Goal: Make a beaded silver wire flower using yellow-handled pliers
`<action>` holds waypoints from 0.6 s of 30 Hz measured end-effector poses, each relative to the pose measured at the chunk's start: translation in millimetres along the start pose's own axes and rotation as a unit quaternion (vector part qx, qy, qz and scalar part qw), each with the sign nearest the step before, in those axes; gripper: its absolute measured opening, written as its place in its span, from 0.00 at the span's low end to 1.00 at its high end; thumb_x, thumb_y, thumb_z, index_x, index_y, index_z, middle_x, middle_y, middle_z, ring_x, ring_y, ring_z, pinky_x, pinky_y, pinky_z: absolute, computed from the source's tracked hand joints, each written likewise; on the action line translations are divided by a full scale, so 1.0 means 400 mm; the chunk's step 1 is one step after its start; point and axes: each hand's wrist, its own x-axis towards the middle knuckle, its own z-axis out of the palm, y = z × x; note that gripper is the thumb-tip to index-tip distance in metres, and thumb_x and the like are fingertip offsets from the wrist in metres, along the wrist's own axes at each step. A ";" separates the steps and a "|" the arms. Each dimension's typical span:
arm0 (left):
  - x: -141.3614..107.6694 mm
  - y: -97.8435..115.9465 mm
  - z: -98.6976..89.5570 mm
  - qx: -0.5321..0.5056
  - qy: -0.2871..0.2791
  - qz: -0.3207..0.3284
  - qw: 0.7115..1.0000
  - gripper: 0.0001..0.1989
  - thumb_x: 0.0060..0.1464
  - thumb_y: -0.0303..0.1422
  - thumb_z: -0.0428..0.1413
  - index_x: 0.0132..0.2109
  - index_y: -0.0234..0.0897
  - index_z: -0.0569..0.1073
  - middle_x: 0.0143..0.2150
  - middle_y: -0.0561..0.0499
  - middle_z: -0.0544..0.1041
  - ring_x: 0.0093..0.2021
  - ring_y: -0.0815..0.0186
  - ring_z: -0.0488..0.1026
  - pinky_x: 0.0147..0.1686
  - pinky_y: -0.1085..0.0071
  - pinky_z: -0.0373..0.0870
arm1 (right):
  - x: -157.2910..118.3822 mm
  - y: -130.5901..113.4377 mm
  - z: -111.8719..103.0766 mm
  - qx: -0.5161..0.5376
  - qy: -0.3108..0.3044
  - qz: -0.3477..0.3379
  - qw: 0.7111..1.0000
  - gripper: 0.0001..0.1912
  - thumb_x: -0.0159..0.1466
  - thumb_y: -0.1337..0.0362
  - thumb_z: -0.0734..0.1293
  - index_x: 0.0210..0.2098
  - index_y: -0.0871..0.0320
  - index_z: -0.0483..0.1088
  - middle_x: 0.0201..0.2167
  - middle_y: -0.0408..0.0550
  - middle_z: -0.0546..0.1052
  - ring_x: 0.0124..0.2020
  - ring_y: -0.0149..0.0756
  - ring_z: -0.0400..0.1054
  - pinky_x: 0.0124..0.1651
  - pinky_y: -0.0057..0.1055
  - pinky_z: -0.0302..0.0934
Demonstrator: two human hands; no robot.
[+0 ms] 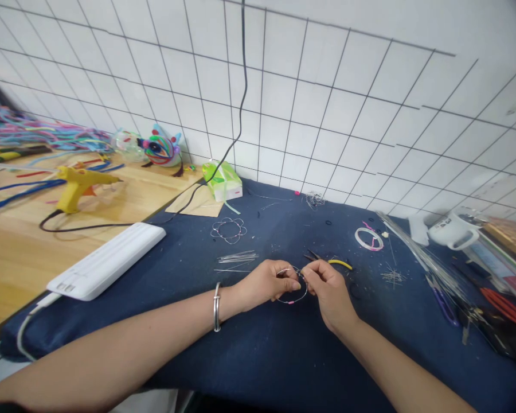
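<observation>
Between my hands is a thin wire ring [306,291] with a small pink piece at its lower edge. My left hand [279,282] pinches the ring's left side between thumb and fingers. At its upper right, my right hand [324,284] is closed on the wire, its fingertips close to the left ones. Exactly what the right fingertips press is too small to make out. Just behind the right hand lie pliers with a yellow handle [340,264], partly covered by it. A flower-shaped wire frame [228,230] and a bundle of straight wires [236,258] rest on the blue cloth.
A white power strip [107,261] and a yellow glue gun [78,186] are at left. A tissue pack [222,180] stands by the wall. At right are a ribbon roll [358,236], purple-handled scissors [445,304], long wires [406,244] and a white mug [451,232].
</observation>
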 end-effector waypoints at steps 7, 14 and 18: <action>-0.004 -0.002 -0.003 -0.020 0.022 0.017 0.999 0.12 0.50 0.40 0.52 0.32 0.33 0.68 0.21 0.57 0.64 0.18 0.77 0.58 0.17 0.79 0.55 | 0.003 0.004 -0.003 0.026 -0.006 0.019 0.999 0.09 0.58 0.60 0.62 0.26 0.58 0.64 0.19 0.37 0.60 0.21 0.25 0.51 0.24 0.24 0.48; -0.001 0.004 -0.009 -0.021 0.096 0.054 0.994 0.17 0.54 0.43 0.47 0.30 0.33 0.67 0.18 0.58 0.63 0.16 0.77 0.59 0.17 0.79 0.54 | 0.005 -0.002 -0.007 0.012 -0.059 0.046 0.997 0.09 0.58 0.58 0.62 0.28 0.59 0.65 0.19 0.37 0.60 0.20 0.24 0.51 0.23 0.24 0.47; -0.002 0.012 -0.006 -0.005 0.086 0.042 0.995 0.16 0.55 0.41 0.47 0.29 0.33 0.66 0.17 0.58 0.63 0.15 0.77 0.58 0.17 0.79 0.54 | 0.001 -0.005 -0.006 -0.042 -0.068 0.032 0.996 0.08 0.56 0.61 0.63 0.26 0.59 0.66 0.19 0.37 0.61 0.21 0.24 0.52 0.23 0.23 0.47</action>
